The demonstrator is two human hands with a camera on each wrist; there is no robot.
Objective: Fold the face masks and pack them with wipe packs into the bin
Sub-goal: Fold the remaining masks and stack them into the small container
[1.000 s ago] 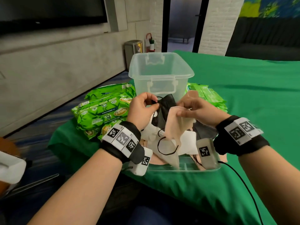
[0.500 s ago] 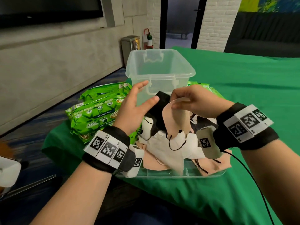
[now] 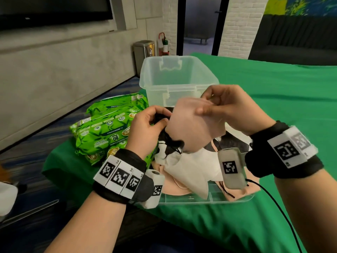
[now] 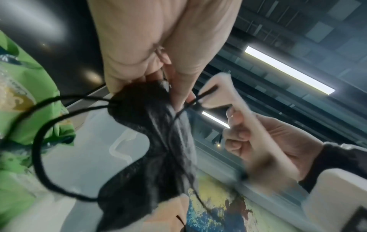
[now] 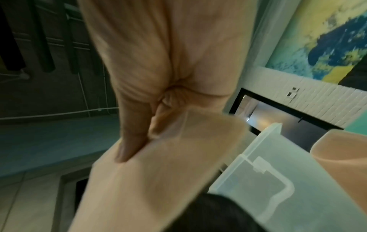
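- Right now my right hand point(image 3: 231, 108) pinches the top edge of a peach face mask point(image 3: 193, 123), thumb and fingers curled tight on it, holding it up just in front of the clear bin point(image 3: 178, 77).
- My right wrist view shows the same pinch: a fingertip point(image 5: 127, 150) pressed flat on the peach fabric, with the bin's near wall and its handle off to one side.
- My left hand point(image 3: 147, 128) grips a black face mask point(image 3: 164, 137) beside the peach one, fingers closed round its bunched end.
- From my left wrist the black mask point(image 4: 147, 141) hangs crumpled from my fingers, one ear loop point(image 4: 45, 141) swinging free in a wide ring; much of that view is blurred.
- The two masks touch where my hands meet, nearer to me than the bin.
- More masks lie heaped below my hands in a shallow clear tray point(image 3: 206, 199) in front of the bin: a white face mask point(image 3: 189, 168) on top, peach and black ones under it.
- The green wipe packs point(image 3: 107, 130) are stacked to the left of the bin, on the green cloth point(image 3: 273, 99) that covers the table.
- The bin stands upright and open; I can see no mask or pack through its walls.
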